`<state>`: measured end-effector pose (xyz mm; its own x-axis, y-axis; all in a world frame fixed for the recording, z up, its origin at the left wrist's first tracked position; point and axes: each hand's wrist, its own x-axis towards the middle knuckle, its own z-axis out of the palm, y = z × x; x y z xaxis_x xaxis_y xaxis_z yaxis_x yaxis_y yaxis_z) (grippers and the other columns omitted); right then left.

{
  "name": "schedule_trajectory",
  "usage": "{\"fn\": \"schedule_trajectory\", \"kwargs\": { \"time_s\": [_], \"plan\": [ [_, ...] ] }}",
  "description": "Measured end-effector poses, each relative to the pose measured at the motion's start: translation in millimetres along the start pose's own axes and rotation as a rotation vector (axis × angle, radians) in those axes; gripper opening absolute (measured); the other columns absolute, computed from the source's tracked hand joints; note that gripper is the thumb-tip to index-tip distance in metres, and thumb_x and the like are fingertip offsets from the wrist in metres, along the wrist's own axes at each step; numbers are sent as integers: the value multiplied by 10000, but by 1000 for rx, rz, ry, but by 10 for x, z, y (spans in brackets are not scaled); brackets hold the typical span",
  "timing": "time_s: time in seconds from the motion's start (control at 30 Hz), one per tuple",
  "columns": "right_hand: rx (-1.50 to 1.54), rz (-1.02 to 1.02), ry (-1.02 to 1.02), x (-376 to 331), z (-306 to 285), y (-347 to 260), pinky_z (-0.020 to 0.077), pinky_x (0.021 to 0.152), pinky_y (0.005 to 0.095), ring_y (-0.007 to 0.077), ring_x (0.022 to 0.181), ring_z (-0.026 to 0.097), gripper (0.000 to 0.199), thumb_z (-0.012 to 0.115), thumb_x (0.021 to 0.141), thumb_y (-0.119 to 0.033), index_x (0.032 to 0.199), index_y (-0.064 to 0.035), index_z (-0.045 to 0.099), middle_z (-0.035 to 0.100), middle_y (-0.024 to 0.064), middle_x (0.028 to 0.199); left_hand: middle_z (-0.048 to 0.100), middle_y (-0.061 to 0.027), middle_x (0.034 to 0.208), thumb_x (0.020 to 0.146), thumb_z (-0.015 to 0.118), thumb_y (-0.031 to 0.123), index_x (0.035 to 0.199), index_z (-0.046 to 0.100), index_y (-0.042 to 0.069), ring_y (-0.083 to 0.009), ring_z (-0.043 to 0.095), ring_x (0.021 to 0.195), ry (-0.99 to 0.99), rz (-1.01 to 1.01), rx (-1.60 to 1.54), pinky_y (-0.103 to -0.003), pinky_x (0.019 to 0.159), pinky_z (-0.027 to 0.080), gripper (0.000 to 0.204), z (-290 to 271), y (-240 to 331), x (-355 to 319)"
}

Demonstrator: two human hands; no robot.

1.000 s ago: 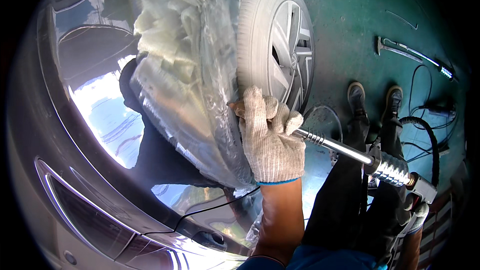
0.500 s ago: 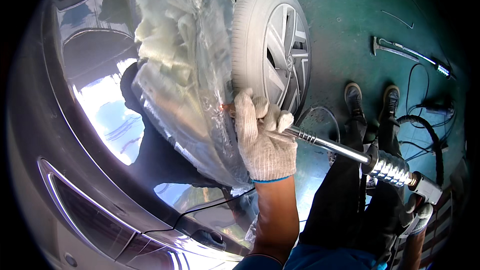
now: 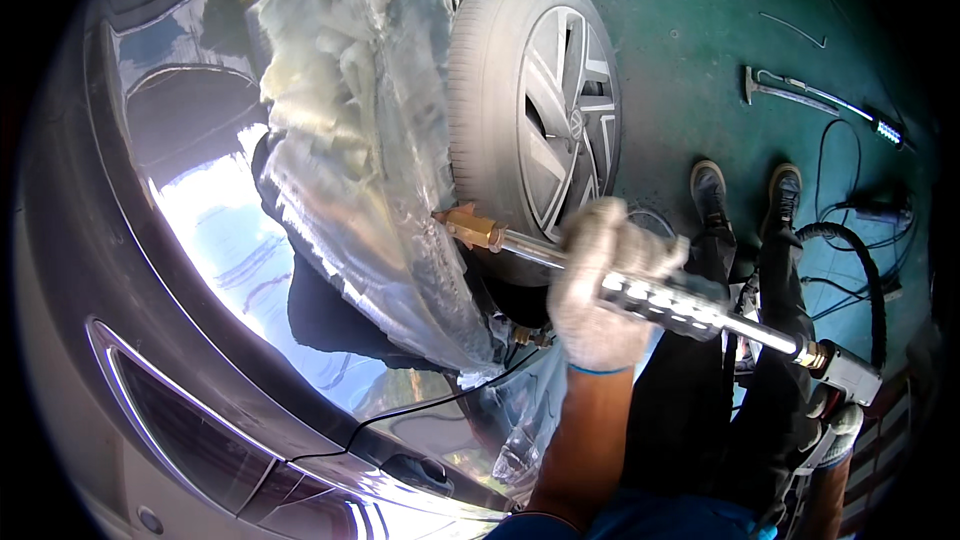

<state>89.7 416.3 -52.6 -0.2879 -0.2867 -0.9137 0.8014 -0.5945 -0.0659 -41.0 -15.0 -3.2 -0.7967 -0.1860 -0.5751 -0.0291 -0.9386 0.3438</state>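
Across the view slants a slide-hammer dent puller (image 3: 540, 249) with a bright shaft. Its brass-coloured tip (image 3: 472, 229) meets the bare sanded metal (image 3: 370, 155) of a dark car's body panel, beside the wheel arch. My left hand (image 3: 603, 290), in a pale knit glove and smeared by motion, is closed around the puller's middle, at the ridged sliding weight (image 3: 665, 305). My gloved right hand (image 3: 842, 428) grips the handle below the grey gun-shaped end (image 3: 850, 377) at lower right; part of its fingers is hidden.
A dusty tyre with an alloy wheel (image 3: 575, 125) stands beside the panel. A hammer-like tool (image 3: 790, 100), a bent rod (image 3: 795, 28) and cables (image 3: 850, 150) lie on the green floor (image 3: 690, 90). A thick black hose (image 3: 872, 280) runs to the gun end. A thin black cord (image 3: 420, 398) crosses the car door.
My left hand has moved right along the shaft, away from the panel, uncovering the brass tip. The sliding weight has shifted from the gun end toward the panel. My right hand stays put.
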Motion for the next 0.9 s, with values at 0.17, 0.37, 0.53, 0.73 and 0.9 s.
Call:
{"fn": "schedule_trajectory", "kwargs": {
  "time_s": [0.17, 0.37, 0.53, 0.73, 0.9],
  "plan": [
    [70, 173, -306, 123, 933, -129, 528, 441, 374, 316, 473, 600, 426, 646, 635, -142, 941, 151, 604, 611, 233, 645, 584, -75, 849, 977, 533, 176, 1089, 577, 35, -195, 605, 832, 57, 64, 60, -439, 942, 494, 185, 104, -781, -338],
    [105, 169, -286, 83, 577, -148, 513, 424, 373, 315, 463, 597, 397, 656, 657, -149, 908, 155, 616, 604, 233, 616, 557, -66, 887, 975, 557, 241, 1283, 493, 48, -178, 548, 905, 202, 199, 218, -393, 884, 445, 370, 170, -147, -137],
    [98, 146, -260, 16, 411, -64, 512, 442, 375, 307, 483, 593, 449, 675, 681, -186, 968, 149, 592, 608, 221, 647, 492, -3, 682, 991, 531, 350, 1033, 530, 74, -128, 450, 538, 100, 305, -18, -280, 517, 466, 279, 77, 852, 11],
    [107, 146, -174, -4, 290, 64, 486, 469, 361, 287, 554, 589, 505, 682, 715, -220, 1072, 112, 548, 613, 205, 778, 401, 20, 557, 968, 546, 399, 804, 507, 110, -90, 352, 420, -432, 234, -250, -233, 394, 402, 334, -135, 856, 240],
    [55, 169, -390, 179, 565, -21, 436, 410, 330, 267, 461, 544, 421, 682, 705, -225, 929, 125, 612, 588, 195, 640, 414, 30, 610, 969, 598, 269, 923, 564, 94, -85, 381, 474, 620, 419, 111, -240, 411, 346, 184, 350, 716, 70]
  ]
}}
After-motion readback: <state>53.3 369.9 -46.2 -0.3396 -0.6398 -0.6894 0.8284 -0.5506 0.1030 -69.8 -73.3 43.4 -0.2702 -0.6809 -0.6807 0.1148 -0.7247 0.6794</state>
